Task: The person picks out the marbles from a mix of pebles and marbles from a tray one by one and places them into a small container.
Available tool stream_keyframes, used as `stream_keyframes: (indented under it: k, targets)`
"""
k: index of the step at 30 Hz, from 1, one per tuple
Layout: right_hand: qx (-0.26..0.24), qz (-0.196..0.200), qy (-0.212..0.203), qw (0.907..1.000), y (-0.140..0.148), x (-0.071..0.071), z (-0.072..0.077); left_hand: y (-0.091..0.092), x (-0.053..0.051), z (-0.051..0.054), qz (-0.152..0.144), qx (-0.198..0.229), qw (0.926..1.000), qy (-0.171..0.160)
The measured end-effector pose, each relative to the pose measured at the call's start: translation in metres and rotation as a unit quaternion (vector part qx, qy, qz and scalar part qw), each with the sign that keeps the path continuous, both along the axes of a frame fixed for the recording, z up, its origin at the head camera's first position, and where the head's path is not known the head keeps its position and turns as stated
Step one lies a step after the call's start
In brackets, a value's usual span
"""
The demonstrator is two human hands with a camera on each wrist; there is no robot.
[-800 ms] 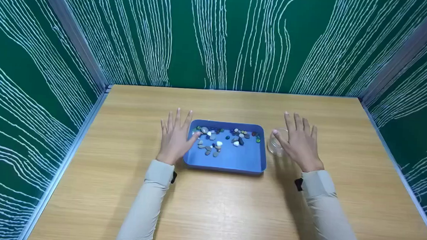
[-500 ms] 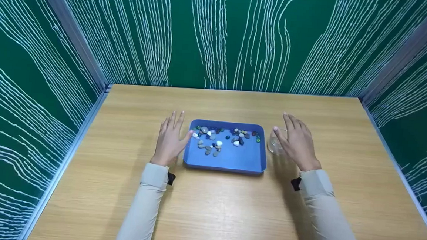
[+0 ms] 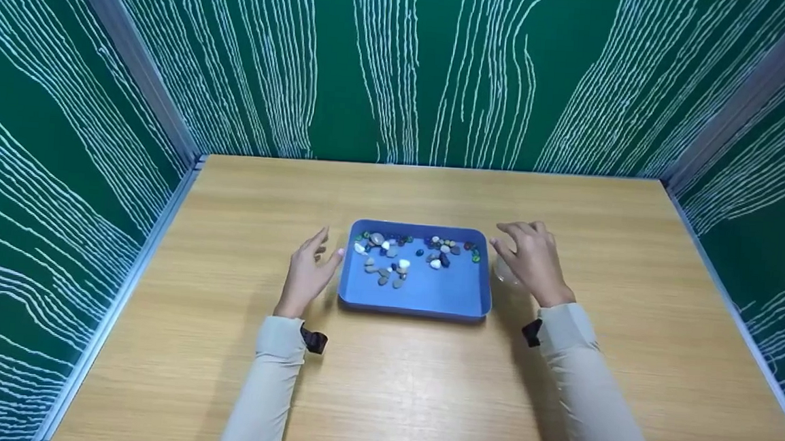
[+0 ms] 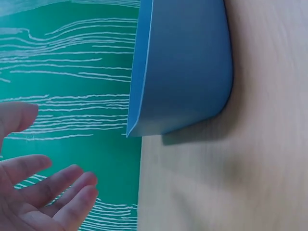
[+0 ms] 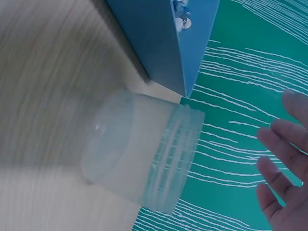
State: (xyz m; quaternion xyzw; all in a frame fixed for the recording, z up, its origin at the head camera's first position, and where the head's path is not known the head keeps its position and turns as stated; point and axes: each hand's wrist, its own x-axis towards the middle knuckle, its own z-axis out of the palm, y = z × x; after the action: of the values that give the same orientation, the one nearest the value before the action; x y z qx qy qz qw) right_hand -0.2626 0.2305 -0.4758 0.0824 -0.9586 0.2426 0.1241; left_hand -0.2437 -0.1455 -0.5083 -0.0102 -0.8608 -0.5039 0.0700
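Note:
A shallow blue tray (image 3: 429, 294) lies on the table, holding stones and glass beads in loose clusters, among them a white stone (image 3: 404, 264) and a dark one (image 3: 444, 259). Just left of the tray hovers my left hand (image 3: 307, 273), its fingers loosely bent around nothing. My right hand (image 3: 533, 263) is above a clear jar (image 3: 504, 274) at the tray's right side and hides most of it from the head view. In the right wrist view the lidless jar (image 5: 144, 149) stands upright with a threaded neck, and the hand's relaxed fingers (image 5: 284, 149) are apart from it.
The wooden table (image 3: 410, 385) runs back to a green wall (image 3: 429, 73) with white wavy lines. Similar green panels stand at left and right, joined by grey posts. A dark wrist camera (image 3: 314, 340) sits on the left wrist.
Both hands, earlier spread with straight fingers, have relaxed and bent. The left hand has drawn slightly away from the tray; the right has shifted slightly left over the jar. Tray and stones stay put.

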Motion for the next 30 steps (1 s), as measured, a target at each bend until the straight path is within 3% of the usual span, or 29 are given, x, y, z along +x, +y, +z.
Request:
stream_keyframes:
  k: [7, 11, 17, 30]
  targets:
    - [0.029, 0.033, 0.037, 0.9983, -0.009, -0.009, -0.011, -0.001, 0.004, -0.012, 0.016, 0.066, 0.9977, -0.003]
    - [0.041, 0.036, 0.016, 0.9984, -0.015, -0.013, -0.015, -0.001, 0.006, -0.018, 0.019, 0.078, 0.9966, -0.014]
    - [0.072, 0.044, -0.011, 0.9964, -0.022, -0.020, -0.019, -0.002, 0.009, -0.024, 0.037, 0.068, 0.9963, -0.037]
    - [0.113, 0.062, -0.030, 0.9912, -0.026, -0.033, -0.027, -0.004, 0.009, -0.026, 0.035, 0.050, 0.9956, -0.072]
